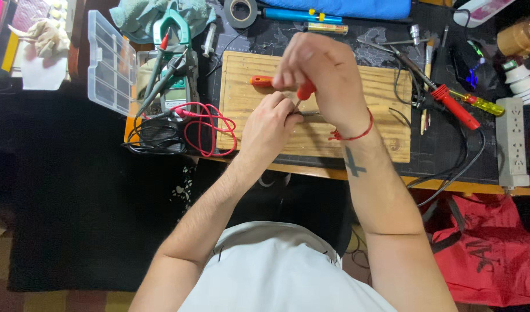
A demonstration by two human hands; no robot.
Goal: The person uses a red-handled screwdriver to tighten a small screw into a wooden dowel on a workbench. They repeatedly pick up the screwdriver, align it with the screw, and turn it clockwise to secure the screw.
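Over a pale wooden board [311,138] on the cluttered bench, the right hand [320,78] is clenched around a small red-handled screwdriver [305,91], its thin shaft angling down toward the left hand [269,124]. The left hand pinches a small dark part [308,114] against the board; what the part is cannot be told. A second orange-handled screwdriver [261,81] lies on the board just behind the hands. To the left sits a green multimeter [178,86] with red leads [210,124] coiled beside it, and a clear plastic compartment box [109,63] stands further left. A white power strip [511,141] lies at the right edge, and a red bag [487,254] with dark lettering hangs below the bench.
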